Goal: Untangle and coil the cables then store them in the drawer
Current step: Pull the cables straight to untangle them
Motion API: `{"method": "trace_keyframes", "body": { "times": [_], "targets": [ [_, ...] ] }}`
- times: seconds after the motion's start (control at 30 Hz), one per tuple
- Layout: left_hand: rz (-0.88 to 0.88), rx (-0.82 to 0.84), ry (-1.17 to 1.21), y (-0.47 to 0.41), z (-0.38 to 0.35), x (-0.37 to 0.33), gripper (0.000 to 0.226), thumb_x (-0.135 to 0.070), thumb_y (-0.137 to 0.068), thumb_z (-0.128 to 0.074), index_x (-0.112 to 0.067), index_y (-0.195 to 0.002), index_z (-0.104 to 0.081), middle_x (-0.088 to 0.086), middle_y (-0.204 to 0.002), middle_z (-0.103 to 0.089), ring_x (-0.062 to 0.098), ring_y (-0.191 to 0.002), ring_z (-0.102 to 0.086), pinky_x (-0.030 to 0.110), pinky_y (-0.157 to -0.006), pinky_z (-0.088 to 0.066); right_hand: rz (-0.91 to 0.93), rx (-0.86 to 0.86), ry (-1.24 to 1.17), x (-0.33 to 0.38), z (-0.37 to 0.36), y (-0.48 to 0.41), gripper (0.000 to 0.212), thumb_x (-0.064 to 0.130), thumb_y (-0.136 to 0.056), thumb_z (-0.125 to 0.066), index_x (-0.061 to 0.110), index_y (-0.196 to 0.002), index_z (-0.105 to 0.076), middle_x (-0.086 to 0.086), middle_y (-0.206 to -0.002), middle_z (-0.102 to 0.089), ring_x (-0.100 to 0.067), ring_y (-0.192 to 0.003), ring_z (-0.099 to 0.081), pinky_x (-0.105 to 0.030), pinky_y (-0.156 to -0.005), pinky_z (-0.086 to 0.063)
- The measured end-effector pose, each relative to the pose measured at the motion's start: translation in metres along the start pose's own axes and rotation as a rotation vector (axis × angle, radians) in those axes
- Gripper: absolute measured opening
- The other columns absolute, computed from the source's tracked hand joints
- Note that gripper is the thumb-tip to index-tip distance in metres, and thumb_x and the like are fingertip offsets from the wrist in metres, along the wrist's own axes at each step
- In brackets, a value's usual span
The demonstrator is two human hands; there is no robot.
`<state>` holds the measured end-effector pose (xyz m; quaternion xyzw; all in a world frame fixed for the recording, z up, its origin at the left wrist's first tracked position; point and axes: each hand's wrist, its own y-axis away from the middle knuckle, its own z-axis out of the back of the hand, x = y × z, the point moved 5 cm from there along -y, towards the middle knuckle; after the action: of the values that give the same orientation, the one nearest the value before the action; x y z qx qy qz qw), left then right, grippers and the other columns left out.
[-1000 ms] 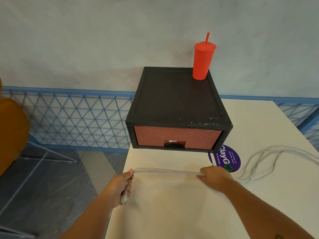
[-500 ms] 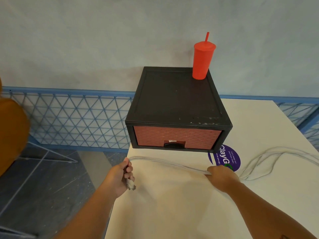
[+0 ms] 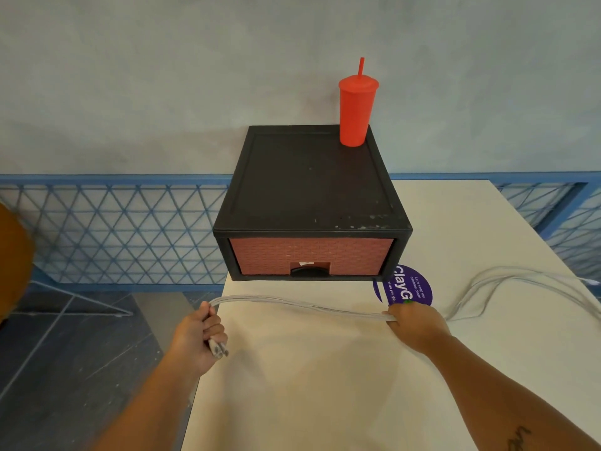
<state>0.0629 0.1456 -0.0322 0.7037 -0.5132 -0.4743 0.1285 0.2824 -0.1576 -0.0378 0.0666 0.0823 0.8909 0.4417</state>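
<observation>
Over the last second the left hand (image 3: 198, 333) has drawn away toward 9 o'clock, out past the table's (image 3: 325, 385) left edge. The right hand (image 3: 418, 323) has slid a little toward 3 o'clock along the cables (image 3: 292, 304), so the stretch between the two hands has grown longer and now sags in a shallow arc instead of lying almost straight. This looks like the strands being run through the fingers to comb them parallel, so the untangling seems close to done, while coiling has not begun and the drawer (image 3: 310, 255) is still shut. The left hand is closed in a fist around the bundle, with the plug ends (image 3: 218, 349) poking out below its fingers. The right hand, knuckles up, has its fingers curled over the same bundle low on the table. The cables are thin, pale grey strands lying side by side; their number cannot be told. Past the right hand they trail toward 3 o'clock in loose open loops on the tabletop, with no knot to be seen. At 12 o'clock from the hands sits the black cabinet (image 3: 309, 177) with the drawer's reddish woven front and dark handle (image 3: 309, 271), a red cup (image 3: 356, 112) on its top at the 1 o'clock corner, and a purple sticker (image 3: 411, 286) just beside the right hand.
</observation>
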Motion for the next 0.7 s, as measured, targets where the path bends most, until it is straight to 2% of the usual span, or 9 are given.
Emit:
{"method": "trace_keyframes", "body": {
  "times": [0.13,0.23,0.33,0.47,0.57,0.63,0.7],
  "targets": [
    [-0.043,-0.068,0.018,-0.002,0.005,-0.004,0.038,-0.032,-0.099,-0.034,-0.017,-0.065,-0.041,-0.009,-0.032,-0.025,0.004,-0.023,-0.021,0.009,-0.029,-0.021,0.058,0.037,0.089,-0.014,-0.009,0.000,0.034,0.039,-0.094,-0.041,0.017,-0.116,-0.055,-0.002,-0.116,-0.062,-0.020,-0.106,-0.057,-0.030,-0.088,-0.048],
    [-0.058,-0.108,0.061,-0.002,0.012,-0.007,0.037,-0.033,-0.099,-0.033,-0.019,-0.065,-0.039,-0.010,-0.032,-0.027,0.004,-0.024,-0.022,0.010,-0.030,-0.020,0.022,0.060,0.155,-0.035,-0.011,0.003,0.037,0.041,-0.093,-0.040,0.020,-0.120,-0.052,0.000,-0.120,-0.060,-0.020,-0.113,-0.054,-0.033,-0.094,-0.043],
    [-0.072,-0.154,0.045,0.003,0.012,0.001,0.037,-0.032,-0.099,-0.033,-0.018,-0.065,-0.040,-0.010,-0.032,-0.029,0.004,-0.024,-0.021,0.011,-0.030,-0.019,-0.032,0.025,0.181,-0.049,-0.009,0.005,0.034,0.036,-0.093,-0.041,0.023,-0.124,-0.049,-0.002,-0.126,-0.051,-0.024,-0.122,-0.044,-0.038,-0.100,-0.037],
    [-0.104,-0.201,0.026,0.012,0.004,0.014,0.039,-0.031,-0.099,-0.034,-0.017,-0.063,-0.039,-0.009,-0.032,-0.025,0.005,-0.023,-0.020,0.010,-0.031,-0.020,-0.034,0.036,0.195,-0.061,-0.004,0.008,0.038,0.022,-0.091,-0.049,0.018,-0.129,-0.046,-0.008,-0.131,-0.043,-0.027,-0.122,-0.041,-0.036,-0.095,-0.043],
    [-0.133,-0.233,0.035,0.017,0.006,0.019,0.039,-0.028,-0.100,-0.034,-0.018,-0.062,-0.036,-0.009,-0.031,-0.024,0.005,-0.023,-0.019,0.010,-0.031,-0.020,-0.093,0.082,0.002,-0.073,-0.006,0.006,0.036,0.022,-0.092,-0.049,0.012,-0.126,-0.045,-0.009,-0.126,-0.044,-0.027,-0.112,-0.051,-0.032,-0.089,-0.048],
    [-0.145,-0.260,0.032,0.020,0.010,0.023,0.038,-0.026,-0.100,-0.034,-0.017,-0.062,-0.034,-0.009,-0.031,-0.024,0.006,-0.023,-0.019,0.010,-0.031,-0.019,-0.129,0.104,-0.135,-0.083,-0.008,0.003,0.030,0.018,-0.093,-0.045,0.009,-0.121,-0.047,-0.009,-0.115,-0.046,-0.026,-0.099,-0.055,-0.030,-0.080,-0.047],
    [-0.149,-0.288,0.033,0.024,0.011,0.030,0.038,-0.023,-0.099,-0.033,-0.017,-0.062,-0.033,-0.008,-0.030,-0.023,0.006,-0.022,-0.019,0.009,-0.030,-0.019,-0.080,0.118,-0.148,-0.091,-0.009,-0.003,0.027,0.014,-0.092,-0.046,0.009,-0.118,-0.049,-0.008,-0.113,-0.048,-0.025,-0.095,-0.056,-0.027,-0.077,-0.044]
  ]
}}
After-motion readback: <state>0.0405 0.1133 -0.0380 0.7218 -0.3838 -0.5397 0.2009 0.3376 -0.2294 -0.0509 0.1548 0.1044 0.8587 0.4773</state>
